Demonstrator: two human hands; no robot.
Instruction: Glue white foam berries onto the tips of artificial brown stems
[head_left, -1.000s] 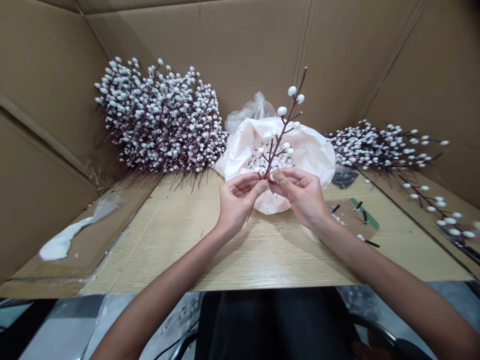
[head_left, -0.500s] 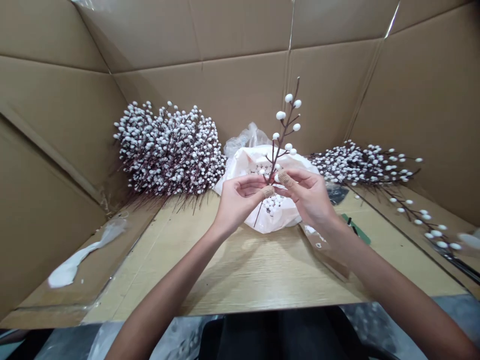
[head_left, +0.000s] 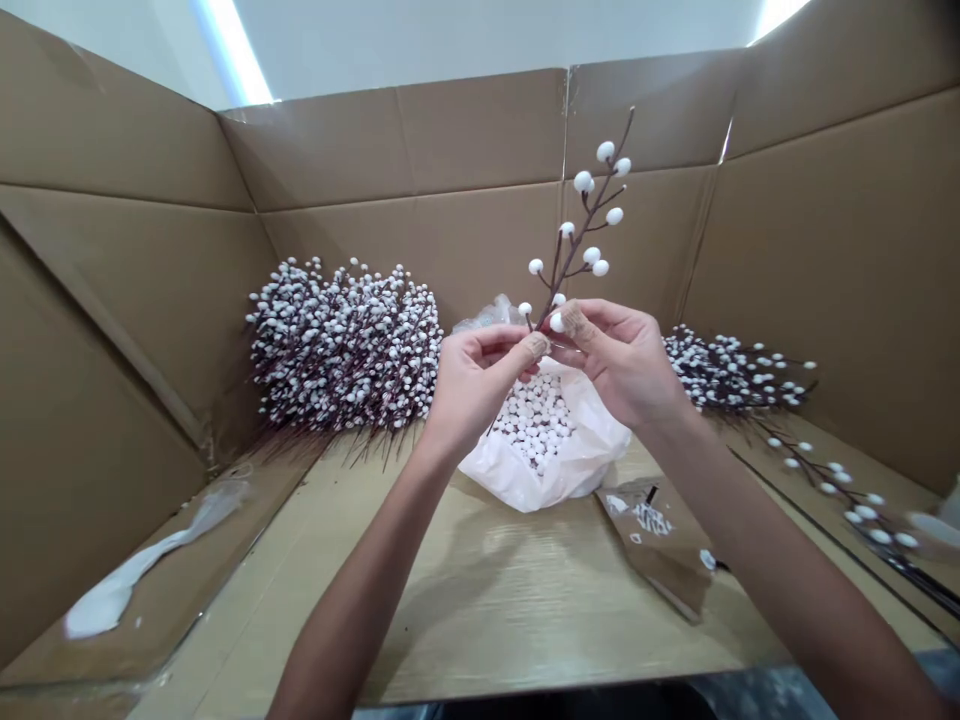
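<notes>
Over at the wood-grain table inside the opened carton, what's got the hands busy?

An artificial berry branch, held up above the bag, tip high, its lower stem lost behind the fingers. Left hand has it pinched low, fingers closed around the stem.

And the right hand?

Curled in close, taped thumb right by the lowest white berry. Clamped or only touching? Can't tell from here.

Good hold?

Looks it: pinching low leaves the upper twigs free, and a light thumb won't crush a berry.

What's nearby?

Loose white beads in a plastic bag below, with heaped berry branches off left and more off right.
</notes>
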